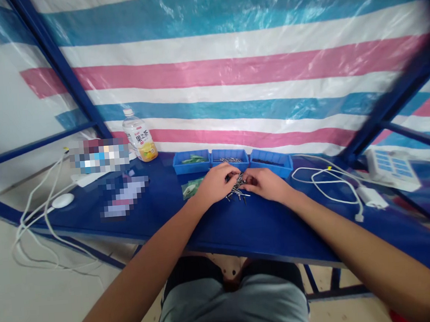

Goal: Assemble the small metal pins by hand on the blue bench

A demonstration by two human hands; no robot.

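Note:
A small heap of metal pins point(237, 189) lies on the blue table point(265, 226) between my hands. My left hand point(216, 183) rests at the heap's left edge with its fingers curled in a pinch on some of the pins. My right hand point(265, 183) is at the heap's right edge, fingers curled over the pins too. Just behind the hands stand three blue trays: the left tray point(192, 162) holds green parts, the middle tray point(230, 157) holds metal pins, the right tray point(270, 162) holds dark small parts.
A juice bottle point(139, 135) stands at the back left. Small green bags point(189, 188) lie left of my left hand. White cables point(328, 184) with a charger point(371, 196) and a white power strip point(392, 168) lie at the right. More white cords point(40, 214) hang off the left.

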